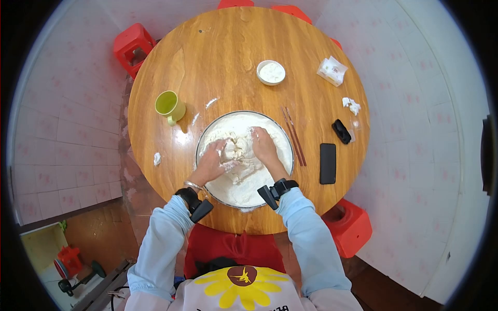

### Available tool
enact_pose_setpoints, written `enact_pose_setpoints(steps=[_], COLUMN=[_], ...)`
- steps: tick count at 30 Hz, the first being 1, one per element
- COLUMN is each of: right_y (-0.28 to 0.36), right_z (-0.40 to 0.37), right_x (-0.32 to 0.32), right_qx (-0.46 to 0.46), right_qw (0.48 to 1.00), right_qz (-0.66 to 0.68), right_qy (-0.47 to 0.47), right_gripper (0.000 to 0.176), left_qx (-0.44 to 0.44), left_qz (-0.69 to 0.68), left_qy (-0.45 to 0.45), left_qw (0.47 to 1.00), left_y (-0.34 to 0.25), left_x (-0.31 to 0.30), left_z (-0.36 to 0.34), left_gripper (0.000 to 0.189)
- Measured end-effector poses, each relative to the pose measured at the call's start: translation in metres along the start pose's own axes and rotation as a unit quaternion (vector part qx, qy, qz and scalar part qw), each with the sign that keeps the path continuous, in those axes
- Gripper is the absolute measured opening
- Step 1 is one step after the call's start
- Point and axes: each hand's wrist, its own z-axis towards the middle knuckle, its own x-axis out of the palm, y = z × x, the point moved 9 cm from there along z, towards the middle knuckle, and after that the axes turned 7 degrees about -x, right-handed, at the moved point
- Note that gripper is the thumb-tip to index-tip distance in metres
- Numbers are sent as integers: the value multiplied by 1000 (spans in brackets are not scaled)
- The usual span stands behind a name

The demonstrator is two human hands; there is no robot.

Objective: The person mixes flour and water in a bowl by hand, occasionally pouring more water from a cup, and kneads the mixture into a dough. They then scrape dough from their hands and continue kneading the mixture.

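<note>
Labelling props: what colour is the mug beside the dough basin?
The mug is lime green, plain, no pattern; clearest in the head view.

No wording can be read. The white garment with a yellow flower emblem [243,282], at the near edge, bears dark letters cut off by the frame. The crumpled white packet [332,70], far right on the round wooden table [223,57], shows only unreadable marks.

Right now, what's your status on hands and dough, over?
Left hand, right hand both on dough. Dough in basin. Chopsticks beside basin, clear of hands.
</note>
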Motion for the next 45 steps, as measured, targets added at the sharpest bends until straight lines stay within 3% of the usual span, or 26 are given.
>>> enact_pose_setpoints(steps=[3, 6, 8, 10, 12, 14, 16, 18, 22, 25, 34, 39, 42, 45], right_y=[-4, -3, 22, 28, 45, 60, 71, 84, 83, 73, 49, 40, 33, 24], right_z=[7, 4, -11, -29, -49, -63, -73, -85, -92, -81, -44, -24, -18, -10], right_x=[13, 28, 6, 3, -8, -7, -1, 9, 35, 38, 41, 36, 34, 38], right_qx=[-35, 0, 10, 22, -75, -117, -156, -229, -268, -249, -142, -78, -53, -36], right_qw=[997, 999, 998, 997, 995, 992, 987, 972, 961, 966, 987, 992, 993, 998], right_qz=[-53, 16, 19, 23, 60, 35, 10, -29, -64, -61, -45, -37, -33, -33], right_qy=[-45, 46, 58, 74, -2, -14, -29, -42, -32, -43, -58, -87, -98, -45], right_gripper=[33, 31, 29, 27, 18, 18, 21, 29, 37, 35, 27, 17, 15, 15], left_qx=[-24, -12, -8, -20, -34, -32, 9, -7, -26, -16, 16, 10, -45, -30], left_qz=[8, -39, -121, -115, -75, -42, 17, 15, 29, 113, 136, 131, 96, 67], left_qy=[-27, -49, -76, -67, -46, -37, -38, -2, 49, 37, 20, 17, 28, 43], left_qw=[999, 998, 990, 991, 996, 998, 999, 1000, 998, 993, 990, 991, 994, 996], left_y=[-7, -4, -5, -12, -21, -21, -25, -14, 13, 8, -1, 0, 7, 9], left_x=[-2, -3, -8, -13, -12, -3, 7, 19, 42, 32, 17, 15, 15, 14], left_z=[-6, -12, -17, -23, -35, -47, -60, -68, -69, -57, -6, 16, 22, 17], left_gripper=[75, 65, 60, 61, 68, 70, 74, 71, 64, 58, 39, 44, 40, 51])
